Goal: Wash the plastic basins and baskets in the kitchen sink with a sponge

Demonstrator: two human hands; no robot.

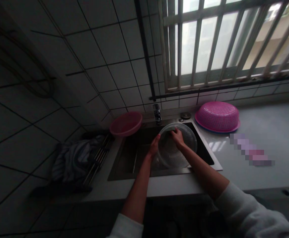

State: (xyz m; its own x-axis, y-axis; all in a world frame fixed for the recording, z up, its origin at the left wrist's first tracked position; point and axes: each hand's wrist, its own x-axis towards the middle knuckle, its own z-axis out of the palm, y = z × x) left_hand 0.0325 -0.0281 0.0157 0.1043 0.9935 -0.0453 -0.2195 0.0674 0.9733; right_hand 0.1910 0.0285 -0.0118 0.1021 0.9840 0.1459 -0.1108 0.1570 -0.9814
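A round, pale, see-through colander (189, 142) with fine holes is held tilted over the sink (129, 155). At its left rim, my left hand (154, 146) is closed around the edge. My right hand (177, 137) reaches inside the colander near its upper part, fingers closed and pressed to the inner wall. Something dark green shows by those fingers; its kind is too dim to make out. Behind the colander stands a chrome faucet (156, 114).
A pink basin (126, 124) sits left of the faucet. On the right counter (266, 125) an upturned pink basket (218, 115) rests on something blue. Striped cloth (71, 160) lies by a metal rack (98, 160) at left. A barred window (214, 46) is above.
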